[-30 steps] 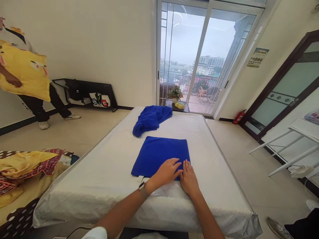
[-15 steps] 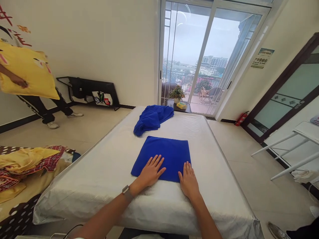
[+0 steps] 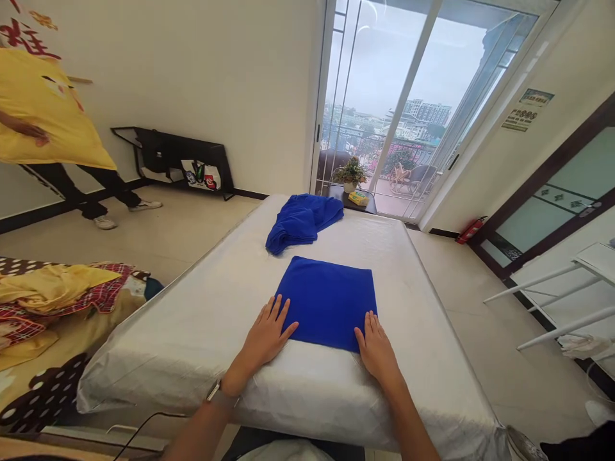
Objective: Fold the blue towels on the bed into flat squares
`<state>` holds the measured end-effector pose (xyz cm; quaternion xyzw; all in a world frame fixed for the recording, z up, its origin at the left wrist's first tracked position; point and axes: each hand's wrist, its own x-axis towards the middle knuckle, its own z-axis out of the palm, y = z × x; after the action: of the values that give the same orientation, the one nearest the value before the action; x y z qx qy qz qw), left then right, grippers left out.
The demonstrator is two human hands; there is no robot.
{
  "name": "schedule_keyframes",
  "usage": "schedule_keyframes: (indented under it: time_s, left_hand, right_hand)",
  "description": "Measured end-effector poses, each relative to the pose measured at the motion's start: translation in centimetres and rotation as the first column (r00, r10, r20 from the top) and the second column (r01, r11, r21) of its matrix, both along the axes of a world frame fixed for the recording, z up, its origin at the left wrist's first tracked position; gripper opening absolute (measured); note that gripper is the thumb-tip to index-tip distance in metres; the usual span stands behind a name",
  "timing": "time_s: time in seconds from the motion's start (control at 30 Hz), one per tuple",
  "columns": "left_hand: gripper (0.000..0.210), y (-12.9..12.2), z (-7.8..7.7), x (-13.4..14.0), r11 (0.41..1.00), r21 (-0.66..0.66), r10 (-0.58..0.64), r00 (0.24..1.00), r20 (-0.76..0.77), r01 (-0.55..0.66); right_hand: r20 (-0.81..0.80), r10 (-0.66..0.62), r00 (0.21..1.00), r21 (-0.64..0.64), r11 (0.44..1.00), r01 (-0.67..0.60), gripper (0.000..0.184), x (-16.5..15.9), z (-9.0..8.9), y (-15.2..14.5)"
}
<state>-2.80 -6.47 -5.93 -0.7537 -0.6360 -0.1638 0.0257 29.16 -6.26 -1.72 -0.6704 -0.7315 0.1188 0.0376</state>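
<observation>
Head view: a flat blue cloth square (image 3: 330, 301) lies on the near part of a white-covered table (image 3: 225, 301). The left hand (image 3: 266, 330) rests at its near left corner, fingers spread and released; the right hand (image 3: 377, 344) touches its near right corner, fingers straight and together, thumb apart, likewise unclenched. Beyond the square, toward the far end, sits rumpled blue fabric (image 3: 303, 221). A watch (image 3: 214, 390) circles the left wrist.

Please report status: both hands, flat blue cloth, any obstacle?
Left hand, right hand: open, on near corners of flat blue cloth. Cloth smooth. Crumpled blue cloth beyond, not obstructing.
</observation>
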Motion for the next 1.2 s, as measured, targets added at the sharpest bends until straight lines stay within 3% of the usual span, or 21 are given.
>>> schedule_keyframes:
  time_s: [0.2,0.43,0.53,0.67,0.77,0.83,0.9,1.0,1.2]
  left_hand:
    - [0.081,-0.3,0.2,0.1,1.000,-0.017,-0.002,1.000,-0.003,0.002]
    - [0.081,0.5,0.5,0.2,1.000,-0.007,0.023,1.000,0.001,-0.023]
    - [0.081,2.2,2.0,3.6,0.998,0.022,-0.064,0.998,0.006,0.064]
    - [0.077,5.4,3.9,11.5,0.928,-0.015,-0.373,0.928,0.001,0.373]
    - [0.074,7.2,4.0,16.2,0.873,-0.040,-0.486,0.874,0.006,0.486]
    - [0.074,7.8,3.5,17.5,0.872,-0.030,-0.488,0.873,0.008,0.488]
    - [0.074,7.8,2.9,17.4,0.885,-0.012,-0.466,0.885,0.007,0.466]
    - [0.073,7.5,2.2,15.0,0.908,0.006,-0.420,0.908,-0.007,0.420]
    - [0.076,7.1,1.5,5.4,0.984,-0.069,-0.169,0.985,-0.034,0.166]
  right_hand:
    - [0.056,0.019,0.998,0.099,0.995,-0.024,0.073,0.0,1.9,4.1]
    - [0.092,-0.033,0.995,0.061,0.998,0.028,0.072,-0.5,-1.0,5.9]
    - [0.087,-0.034,0.996,0.078,0.997,0.027,0.072,-0.4,-1.5,5.8]
    - [0.101,-0.032,0.994,0.097,0.995,0.022,0.070,-0.3,-1.5,5.8]
    - [0.117,-0.025,0.993,0.096,0.995,0.014,0.066,-0.3,-1.5,5.8]
    - [0.114,-0.036,0.993,0.088,0.996,0.027,0.064,-0.3,-1.3,5.7]
    - [0.110,-0.040,0.993,0.086,0.996,0.030,0.064,-0.4,-1.1,5.6]
    - [0.099,-0.029,0.995,0.092,0.996,0.020,0.066,-0.4,-1.0,5.5]
    - [0.053,-0.045,0.998,0.059,0.997,0.042,0.068,-0.5,-1.1,5.7]
